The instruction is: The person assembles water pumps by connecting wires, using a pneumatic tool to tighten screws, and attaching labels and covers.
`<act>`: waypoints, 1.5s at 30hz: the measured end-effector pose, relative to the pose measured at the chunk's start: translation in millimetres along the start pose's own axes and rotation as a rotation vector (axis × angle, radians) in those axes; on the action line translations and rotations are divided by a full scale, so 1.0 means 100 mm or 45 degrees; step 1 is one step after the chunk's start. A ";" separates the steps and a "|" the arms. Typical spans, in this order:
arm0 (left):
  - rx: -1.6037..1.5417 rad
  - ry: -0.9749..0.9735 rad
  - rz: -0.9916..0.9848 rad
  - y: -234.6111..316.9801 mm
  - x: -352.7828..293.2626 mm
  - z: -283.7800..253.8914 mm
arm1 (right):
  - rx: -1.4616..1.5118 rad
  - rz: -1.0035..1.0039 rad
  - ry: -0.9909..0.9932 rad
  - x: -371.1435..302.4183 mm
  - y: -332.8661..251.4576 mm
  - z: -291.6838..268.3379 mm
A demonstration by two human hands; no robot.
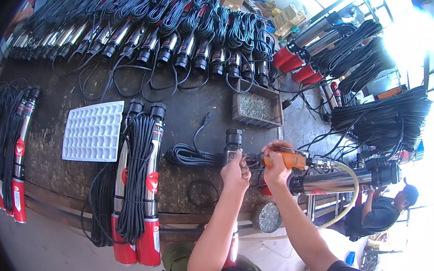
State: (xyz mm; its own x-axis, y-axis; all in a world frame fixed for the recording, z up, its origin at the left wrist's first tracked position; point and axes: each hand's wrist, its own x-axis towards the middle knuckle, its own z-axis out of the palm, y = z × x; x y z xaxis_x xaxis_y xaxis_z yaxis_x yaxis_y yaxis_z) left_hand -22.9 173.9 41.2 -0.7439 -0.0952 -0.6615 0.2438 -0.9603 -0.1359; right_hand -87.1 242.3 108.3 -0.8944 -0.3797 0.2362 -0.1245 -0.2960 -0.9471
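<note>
Currently, the left hand (pixel 236 173) is closed around a steel pump (pixel 234 139) at the near edge of the table (pixel 172 120), thumb along its side just below the black cap. The right hand (pixel 279 161) is curled firmly about an orange power tool (pixel 295 161), whose nose points at the pump; whether the two touch is hard to tell at this size. A pale hose (pixel 355 184) loops from the tool's rear. Left of the pump lies a coiled cable (pixel 190 155), then two red-ended pumps (pixel 150 199) and a white tray (pixel 93 133). Beyond the hands sits a bin (pixel 256 122) of small pieces, and pumps with bundled cables (pixel 182 56) line the far side. At right, a co-worker (pixel 378 214) wears a dark cap.
</note>
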 end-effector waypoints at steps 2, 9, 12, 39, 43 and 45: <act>-0.156 0.032 -0.022 0.05 0.07 0.04 | -0.090 0.022 -0.019 0.09 0.12 0.02; -0.214 -0.007 0.025 0.06 0.14 0.00 | -0.192 0.009 -0.081 0.24 0.30 0.08; 0.593 0.053 0.293 -0.40 -0.22 -0.09 | -0.238 -0.022 -0.063 0.28 0.33 0.03; 2.674 0.409 1.270 -0.70 -1.32 -1.24 | 0.041 -0.217 0.730 -1.21 -0.76 -0.28; 2.635 0.523 1.097 -0.59 -1.25 -1.38 | 0.645 0.645 0.994 -2.11 -0.37 -1.19; 2.523 0.561 1.025 -0.50 -1.38 -1.45 | 0.954 0.912 1.121 -2.18 -0.17 -1.54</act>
State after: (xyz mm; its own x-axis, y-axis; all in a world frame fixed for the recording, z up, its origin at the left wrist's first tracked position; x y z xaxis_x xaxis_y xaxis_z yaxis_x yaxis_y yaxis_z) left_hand 158.2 272.9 32.1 -0.6186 -0.7300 -0.2907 -0.6495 0.2669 0.7119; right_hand 44.3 465.5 39.7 -0.6741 -0.0527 -0.7367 0.4886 -0.7798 -0.3913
